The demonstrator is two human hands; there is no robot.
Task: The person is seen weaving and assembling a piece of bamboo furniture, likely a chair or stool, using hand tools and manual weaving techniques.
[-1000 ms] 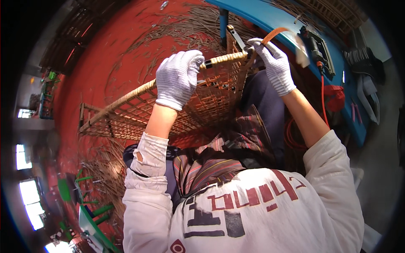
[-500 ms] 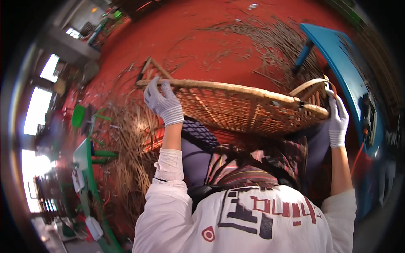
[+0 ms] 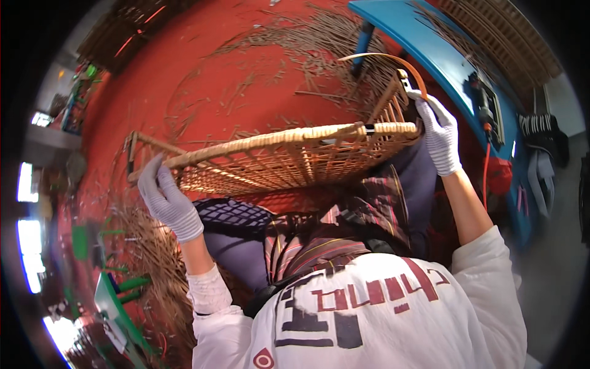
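Note:
A woven rattan panel (image 3: 264, 163) with a thick wrapped rim and an open lattice rests across my lap, tilted. My left hand (image 3: 169, 200), in a striped grey-white knit glove, is closed over the rim near the panel's left end, thumb on the near side. At the far right corner, my gloved right hand (image 3: 438, 132) has its fingers pinched round a thin curved cane strip (image 3: 410, 66). The strip arches up and away to the left, its end loose in the air. Whether these fingers also touch the panel's corner is hard to tell.
Cut cane strips (image 3: 307, 52) litter the red floor (image 3: 153, 80), with another heap (image 3: 150, 252) at my left. A blue table (image 3: 424, 37) stands at the right, holding a dark power tool (image 3: 485, 104) with a red cord (image 3: 487, 166). A green bench (image 3: 117, 307) is at the lower left.
The view has turned, so the scene sits further left. The cane strip, earlier looped low over the panel's right corner, now arches higher with its end free. Both hands stay at the panel's ends.

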